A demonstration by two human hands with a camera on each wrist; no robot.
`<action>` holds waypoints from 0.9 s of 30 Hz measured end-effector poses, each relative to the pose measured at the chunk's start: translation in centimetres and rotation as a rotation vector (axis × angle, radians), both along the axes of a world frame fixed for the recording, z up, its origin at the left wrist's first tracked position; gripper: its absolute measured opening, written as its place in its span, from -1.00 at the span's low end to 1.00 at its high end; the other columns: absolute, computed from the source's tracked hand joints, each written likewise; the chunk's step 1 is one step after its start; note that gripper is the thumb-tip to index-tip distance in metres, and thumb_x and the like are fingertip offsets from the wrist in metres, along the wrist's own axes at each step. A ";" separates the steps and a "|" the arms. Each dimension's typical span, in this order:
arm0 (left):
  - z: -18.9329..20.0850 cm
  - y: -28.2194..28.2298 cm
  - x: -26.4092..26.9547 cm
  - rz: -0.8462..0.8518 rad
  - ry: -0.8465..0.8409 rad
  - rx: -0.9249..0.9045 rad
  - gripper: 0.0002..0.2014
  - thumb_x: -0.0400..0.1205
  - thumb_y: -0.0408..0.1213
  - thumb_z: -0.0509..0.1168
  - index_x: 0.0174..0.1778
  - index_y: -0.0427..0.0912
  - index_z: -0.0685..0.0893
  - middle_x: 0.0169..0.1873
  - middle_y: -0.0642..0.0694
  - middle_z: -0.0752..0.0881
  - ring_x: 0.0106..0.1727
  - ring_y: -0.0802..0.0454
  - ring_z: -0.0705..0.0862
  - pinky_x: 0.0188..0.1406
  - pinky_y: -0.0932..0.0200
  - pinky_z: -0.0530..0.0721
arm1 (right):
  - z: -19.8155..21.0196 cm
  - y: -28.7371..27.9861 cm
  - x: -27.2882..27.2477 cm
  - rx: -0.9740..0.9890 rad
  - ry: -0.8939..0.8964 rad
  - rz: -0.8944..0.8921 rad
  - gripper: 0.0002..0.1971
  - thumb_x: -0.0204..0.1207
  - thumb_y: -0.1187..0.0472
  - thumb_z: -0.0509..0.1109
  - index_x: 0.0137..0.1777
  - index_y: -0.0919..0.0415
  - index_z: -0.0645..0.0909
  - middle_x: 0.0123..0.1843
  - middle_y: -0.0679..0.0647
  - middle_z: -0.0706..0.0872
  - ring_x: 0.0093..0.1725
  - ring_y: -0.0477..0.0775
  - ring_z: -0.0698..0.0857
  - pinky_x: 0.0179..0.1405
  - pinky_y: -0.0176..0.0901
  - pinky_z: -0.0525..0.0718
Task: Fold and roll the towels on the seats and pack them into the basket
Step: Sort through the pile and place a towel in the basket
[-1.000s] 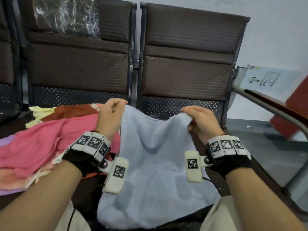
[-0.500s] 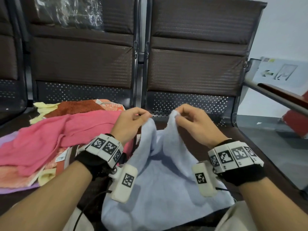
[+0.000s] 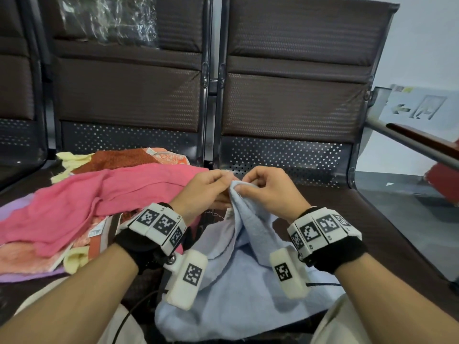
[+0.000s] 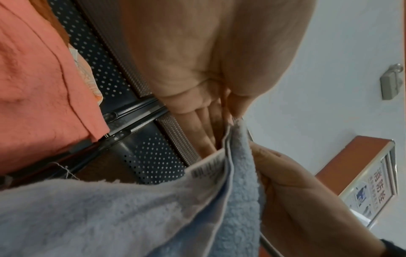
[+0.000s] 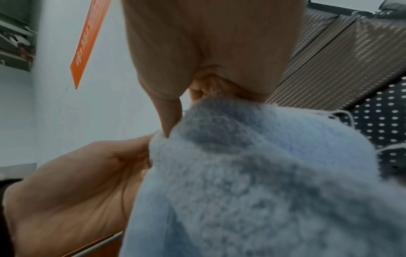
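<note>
In front of the right-hand seat: two corners of a light blue towel held together.
The left hand and right hand meet fingertip to fingertip, each pinching the towel's top edge; the cloth hangs below both hands onto the person's lap. Left of that seat lies a pile of towels, a pink one uppermost.

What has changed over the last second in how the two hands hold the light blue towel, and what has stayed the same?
The left hand and right hand have moved inward until they meet, bringing the top corners of the light blue towel together, so it now hangs doubled lengthwise. Both hands still pinch those corners. The pile of pink and orange towels on the left seat has stayed put.
</note>
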State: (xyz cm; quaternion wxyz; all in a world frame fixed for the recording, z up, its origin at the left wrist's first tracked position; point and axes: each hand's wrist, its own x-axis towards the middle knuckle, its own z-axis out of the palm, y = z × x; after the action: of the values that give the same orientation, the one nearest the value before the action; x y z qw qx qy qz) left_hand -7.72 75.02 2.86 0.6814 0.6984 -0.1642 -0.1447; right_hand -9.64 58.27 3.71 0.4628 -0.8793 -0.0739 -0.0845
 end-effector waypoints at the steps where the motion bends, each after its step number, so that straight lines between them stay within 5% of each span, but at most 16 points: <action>1: 0.0 0.1 -0.1 -0.013 -0.013 0.006 -0.75 0.68 -0.22 0.20 0.07 -0.33 0.67 -0.18 -0.16 0.80 -0.16 0.02 0.80 -0.20 0.24 0.75 | 0.0 0.0 0.0 0.016 0.004 -0.002 -0.78 0.36 0.05 0.59 -0.20 0.16 0.68 -0.40 -0.01 0.72 -0.42 -0.18 0.60 -0.35 -0.25 0.61; 4: 0.1 0.1 -0.3 -0.023 -0.059 0.023 -0.79 0.64 -0.33 0.28 0.12 -0.36 0.65 -0.24 -0.11 0.79 -0.24 0.10 0.77 -0.30 0.33 0.70 | -0.1 -0.4 -0.1 0.054 0.021 -0.004 -0.68 0.33 -0.02 0.60 -0.12 0.18 0.64 -0.45 -0.09 0.64 -0.45 -0.18 0.55 -0.41 -0.28 0.53; 8: 0.4 0.2 -0.5 0.037 -0.112 0.046 -0.82 0.68 -0.40 0.20 0.10 -0.36 0.66 -0.28 -0.07 0.76 -0.32 0.18 0.74 -0.39 0.38 0.66 | 0.3 -1.2 -0.5 0.064 0.078 0.067 -0.70 0.40 -0.04 0.53 -0.07 0.16 0.63 -0.35 0.02 0.69 -0.33 0.01 0.62 -0.24 -0.07 0.59; 13: 1.0 1.6 0.1 0.241 -0.221 0.091 -0.83 0.68 -0.43 0.19 -0.08 -0.25 0.69 -0.28 -0.15 0.73 -0.28 0.00 0.71 -0.28 0.13 0.75 | 0.2 -2.3 -1.6 -0.586 0.137 0.071 -0.51 0.54 -0.26 0.27 -0.42 0.11 0.40 -0.44 -0.02 0.52 -0.42 -0.02 0.49 -0.42 -0.15 0.38; 16: 1.0 2.1 -0.2 0.267 -0.309 0.192 -0.83 0.67 -0.41 0.18 -0.08 -0.24 0.70 -0.30 -0.12 0.71 -0.25 -0.05 0.66 -0.14 -0.10 0.67 | 0.6 -3.0 -2.5 -0.679 0.156 0.044 -0.62 0.61 -0.09 0.27 -0.32 0.15 0.42 -0.34 0.01 0.53 -0.31 0.07 0.52 -0.40 -0.17 0.33; 19: 1.3 1.7 -0.6 0.301 -0.281 0.173 -0.80 0.66 -0.42 0.14 -0.12 -0.21 0.68 -0.31 -0.05 0.66 -0.22 -0.01 0.61 -0.12 -0.07 0.62 | 1.5 -2.9 -3.5 -0.635 0.050 0.036 -0.95 0.58 0.20 0.32 -0.04 0.15 0.57 -0.20 0.03 0.64 -0.17 0.08 0.59 -0.26 -0.18 0.39; 20: 1.4 1.5 -0.7 0.322 -0.248 0.145 -0.79 0.65 -0.43 0.11 -0.14 -0.22 0.66 -0.28 -0.06 0.65 -0.16 -0.01 0.60 -0.08 -0.05 0.60 | 1.7 -2.6 -3.9 -0.619 -0.002 0.023 -0.92 0.55 0.25 0.33 0.01 0.15 0.61 -0.17 0.04 0.68 -0.16 0.06 0.60 -0.21 -0.18 0.43; 23: 1.7 1.0 -1.2 0.363 -0.187 0.091 -0.78 0.62 -0.44 0.02 -0.19 -0.24 0.57 -0.33 -0.03 0.55 -0.12 -0.03 0.50 -0.07 0.08 0.46 | 2.6 -2.4 -4.8 -0.718 -0.131 0.005 -0.92 0.52 0.20 0.39 -0.19 0.14 0.65 -0.26 0.03 0.73 -0.22 0.08 0.63 -0.08 -0.09 0.55; 27: 2.2 0.3 -2.8 0.381 -0.272 0.136 -0.72 0.61 -0.42 -0.02 -0.43 -0.14 0.30 -0.44 -0.14 0.28 -0.32 -0.03 0.29 -0.29 0.06 0.28 | 3.5 -2.0 -6.2 -1.100 -0.184 0.079 -0.71 0.52 -0.03 0.38 -0.37 0.08 0.57 -0.44 -0.10 0.56 -0.36 0.00 0.48 0.10 -0.06 0.42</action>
State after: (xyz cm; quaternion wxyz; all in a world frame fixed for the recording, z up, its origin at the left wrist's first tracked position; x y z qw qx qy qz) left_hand -10.57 75.30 5.09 0.6194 0.7742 -0.1096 0.0710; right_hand -15.86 56.28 7.24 -0.0696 -0.9768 -0.1802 -0.0922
